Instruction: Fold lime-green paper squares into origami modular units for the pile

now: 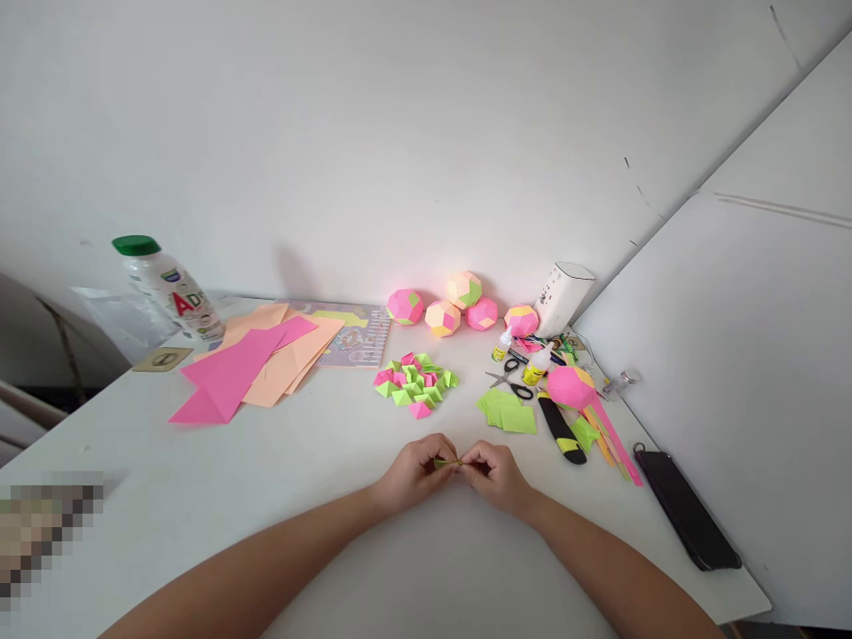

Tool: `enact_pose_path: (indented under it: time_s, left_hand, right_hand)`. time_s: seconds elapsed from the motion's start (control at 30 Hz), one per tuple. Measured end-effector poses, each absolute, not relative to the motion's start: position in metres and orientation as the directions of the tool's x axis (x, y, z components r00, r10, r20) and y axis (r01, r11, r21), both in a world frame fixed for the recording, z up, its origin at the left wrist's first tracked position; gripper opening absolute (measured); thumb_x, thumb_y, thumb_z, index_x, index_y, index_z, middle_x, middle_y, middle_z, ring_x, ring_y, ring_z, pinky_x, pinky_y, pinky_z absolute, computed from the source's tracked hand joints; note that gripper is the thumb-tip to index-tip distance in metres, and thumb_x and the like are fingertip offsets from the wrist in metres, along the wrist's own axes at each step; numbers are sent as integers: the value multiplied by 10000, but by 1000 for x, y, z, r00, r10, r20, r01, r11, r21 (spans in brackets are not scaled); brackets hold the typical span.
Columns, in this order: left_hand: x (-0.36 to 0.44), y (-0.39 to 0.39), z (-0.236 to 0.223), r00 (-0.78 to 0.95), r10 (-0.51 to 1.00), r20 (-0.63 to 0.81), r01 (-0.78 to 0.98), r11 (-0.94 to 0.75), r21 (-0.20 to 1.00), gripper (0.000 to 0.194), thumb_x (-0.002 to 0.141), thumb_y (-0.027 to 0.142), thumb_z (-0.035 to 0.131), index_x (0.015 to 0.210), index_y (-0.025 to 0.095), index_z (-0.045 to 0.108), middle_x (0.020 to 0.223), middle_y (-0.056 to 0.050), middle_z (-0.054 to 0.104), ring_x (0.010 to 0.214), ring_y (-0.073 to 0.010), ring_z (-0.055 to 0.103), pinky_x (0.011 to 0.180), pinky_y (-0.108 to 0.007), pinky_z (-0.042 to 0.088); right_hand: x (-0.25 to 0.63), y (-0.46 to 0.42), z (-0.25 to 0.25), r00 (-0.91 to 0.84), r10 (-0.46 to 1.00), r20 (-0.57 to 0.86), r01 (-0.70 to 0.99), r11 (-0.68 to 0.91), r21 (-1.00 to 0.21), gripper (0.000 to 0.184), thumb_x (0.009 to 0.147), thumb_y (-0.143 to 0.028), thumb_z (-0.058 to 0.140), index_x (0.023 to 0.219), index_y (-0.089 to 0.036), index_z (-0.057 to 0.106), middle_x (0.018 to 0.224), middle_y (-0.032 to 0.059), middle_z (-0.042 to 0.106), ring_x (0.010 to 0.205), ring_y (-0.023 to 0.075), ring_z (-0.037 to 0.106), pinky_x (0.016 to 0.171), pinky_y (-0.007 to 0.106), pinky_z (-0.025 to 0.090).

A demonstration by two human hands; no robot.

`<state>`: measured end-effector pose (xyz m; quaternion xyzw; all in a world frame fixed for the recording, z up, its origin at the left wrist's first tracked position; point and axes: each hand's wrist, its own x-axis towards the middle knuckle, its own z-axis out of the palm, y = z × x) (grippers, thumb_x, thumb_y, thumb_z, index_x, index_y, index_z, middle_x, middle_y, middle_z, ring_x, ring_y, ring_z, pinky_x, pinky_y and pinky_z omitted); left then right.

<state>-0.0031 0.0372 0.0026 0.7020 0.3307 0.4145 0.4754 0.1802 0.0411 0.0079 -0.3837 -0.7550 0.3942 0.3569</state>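
A small piece of green paper (445, 461) is pinched between my two hands near the front middle of the table. My left hand (418, 470) holds its left part between thumb and fingers. On the other side, my right hand (496, 475) is closed on the right end, its fingertips meeting those of the left. The fingers hide most of the paper. Beyond my hands lies a pile of folded green and pink paper pieces (416, 383). Flat green paper squares (507, 414) lie just past my right hand.
Several paper balls (443, 317) sit along the wall. Scissors (511, 380), glue bottles (536, 366), a black-yellow cutter (561, 429) and a phone (685, 508) are on the right. Pink sheets (232, 382), peach sheets (272, 382) and a white bottle (173, 288) stand left.
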Motion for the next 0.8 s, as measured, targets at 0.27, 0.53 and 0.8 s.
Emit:
enact_pose_path:
  time_s: [0.27, 0.53, 0.8]
  left_hand:
    - [-5, 37, 3, 455, 828, 327, 200, -453, 869, 82, 813, 196, 486, 749, 165, 525, 760, -26, 505, 631, -108, 464, 558, -219, 379]
    - [-4, 35, 1, 409, 880, 240, 273, -370, 888, 226, 790, 261, 512, 619, 181, 386, 611, 39, 414, 513, -76, 355, 468, -190, 289]
    - [-2, 37, -5, 339, 907, 252, 274, -351, 895, 424, 819, 383, 470, 521, 194, 235, 527, 66, 263, 489, -75, 248, 455, -201, 242]
  right_hand:
    - [181, 42, 10, -515, 814, 268, 334, 478, -812, 136, 781, -220, 494, 718, -154, 595, 533, -25, 476, 476, 88, 391, 466, 203, 333]
    - [180, 40, 11, -487, 837, 249, 340, 444, -829, 113, 748, -186, 512, 665, -144, 577, 525, -28, 483, 440, 72, 375, 430, 189, 305]
    - [180, 38, 12, -467, 854, 229, 316, 403, -859, 149, 790, -249, 522, 678, -151, 532, 493, -40, 481, 389, 59, 350, 383, 182, 275]
